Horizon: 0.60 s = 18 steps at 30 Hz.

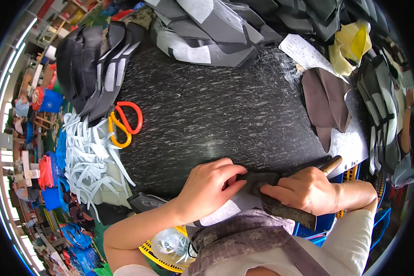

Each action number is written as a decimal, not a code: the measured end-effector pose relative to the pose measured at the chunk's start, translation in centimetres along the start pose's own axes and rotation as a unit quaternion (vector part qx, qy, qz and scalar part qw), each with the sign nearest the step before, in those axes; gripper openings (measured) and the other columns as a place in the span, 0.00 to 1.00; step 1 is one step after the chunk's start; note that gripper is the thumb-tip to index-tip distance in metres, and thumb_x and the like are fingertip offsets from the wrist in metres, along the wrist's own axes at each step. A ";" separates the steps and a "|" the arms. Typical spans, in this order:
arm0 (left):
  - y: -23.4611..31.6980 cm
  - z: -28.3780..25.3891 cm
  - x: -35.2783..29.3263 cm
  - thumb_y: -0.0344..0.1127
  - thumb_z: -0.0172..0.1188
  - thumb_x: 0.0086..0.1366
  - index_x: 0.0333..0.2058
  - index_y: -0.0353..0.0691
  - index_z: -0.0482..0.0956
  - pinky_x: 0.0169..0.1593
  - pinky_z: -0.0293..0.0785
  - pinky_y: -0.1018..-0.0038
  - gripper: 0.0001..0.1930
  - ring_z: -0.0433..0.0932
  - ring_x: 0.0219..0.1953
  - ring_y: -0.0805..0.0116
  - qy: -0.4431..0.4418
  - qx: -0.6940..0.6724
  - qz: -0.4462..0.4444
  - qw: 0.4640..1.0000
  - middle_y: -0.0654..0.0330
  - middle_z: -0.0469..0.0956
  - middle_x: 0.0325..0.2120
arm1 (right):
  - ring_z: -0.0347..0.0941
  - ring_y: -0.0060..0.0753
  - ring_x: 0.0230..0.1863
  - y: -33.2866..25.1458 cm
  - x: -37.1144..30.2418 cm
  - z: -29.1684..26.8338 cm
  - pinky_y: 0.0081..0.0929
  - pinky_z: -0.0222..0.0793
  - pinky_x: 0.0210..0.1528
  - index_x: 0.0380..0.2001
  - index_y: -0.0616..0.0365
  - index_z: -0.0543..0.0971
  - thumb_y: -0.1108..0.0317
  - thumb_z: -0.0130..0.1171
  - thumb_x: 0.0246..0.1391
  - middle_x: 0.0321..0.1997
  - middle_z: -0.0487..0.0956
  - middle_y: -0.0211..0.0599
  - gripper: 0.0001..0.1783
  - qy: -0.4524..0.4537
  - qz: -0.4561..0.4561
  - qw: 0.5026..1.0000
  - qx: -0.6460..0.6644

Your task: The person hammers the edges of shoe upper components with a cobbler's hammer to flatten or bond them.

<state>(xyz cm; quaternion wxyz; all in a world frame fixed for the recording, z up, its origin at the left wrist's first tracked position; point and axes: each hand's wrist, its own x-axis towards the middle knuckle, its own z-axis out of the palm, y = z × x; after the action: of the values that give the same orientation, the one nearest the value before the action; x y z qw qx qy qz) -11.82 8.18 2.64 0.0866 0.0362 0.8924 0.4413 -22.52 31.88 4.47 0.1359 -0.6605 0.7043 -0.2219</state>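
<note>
a black, white-streaked tabletop [184, 110] bears overlapping grey-and-black curved sheet pieces [225, 34] along its far side, black curved pieces [80, 62] and red-and-yellow-handled scissors [140, 120] at left, and, at right, a dark brown irregular flat piece [325, 99] partly over white sheets [347, 146].

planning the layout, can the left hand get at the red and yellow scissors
Probably yes: only tabletop shows between the left hand and the scissors, though it's busy with a dark piece.

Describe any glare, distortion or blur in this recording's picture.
Head view: ceiling lights curve along the left rim; head view: a faint glare patch on the dark table; head view: left hand and right hand look fairly sharp, without obvious motion blur.
</note>
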 end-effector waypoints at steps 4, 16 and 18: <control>-0.3 0.6 0.4 0.27 0.69 0.54 0.38 0.38 0.84 0.25 0.71 0.75 0.11 0.75 0.21 0.73 0.041 0.010 0.044 0.998 0.64 0.76 0.24 | 0.77 0.30 0.21 0.3 -0.2 -0.1 0.29 0.71 0.19 0.48 0.57 0.78 0.64 0.62 0.48 0.26 0.75 0.28 0.22 0.017 0.024 0.999 0.041; -1.1 1.5 -0.2 0.33 0.59 0.47 0.34 0.33 0.80 0.27 0.68 0.78 0.14 0.72 0.26 0.72 0.075 0.341 0.327 0.878 0.58 0.75 0.32 | 0.79 0.41 0.24 1.0 2.1 -1.1 0.36 0.71 0.21 0.47 0.60 0.76 0.62 0.61 0.52 0.26 0.77 0.38 0.21 0.074 0.083 0.992 0.056; -1.2 1.6 -0.3 0.33 0.58 0.47 0.34 0.33 0.80 0.27 0.68 0.79 0.14 0.72 0.26 0.72 0.071 0.349 0.334 0.873 0.57 0.75 0.32 | 0.78 0.42 0.22 0.4 2.3 -1.7 0.38 0.70 0.20 0.47 0.59 0.75 0.60 0.60 0.55 0.25 0.76 0.37 0.19 0.006 0.096 0.995 0.026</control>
<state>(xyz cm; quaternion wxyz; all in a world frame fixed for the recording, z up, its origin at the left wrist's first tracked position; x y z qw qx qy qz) -11.23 8.63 0.80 -0.1477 0.3283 0.9270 0.1051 -23.89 29.82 5.94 0.1699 -0.5848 0.7591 -0.2300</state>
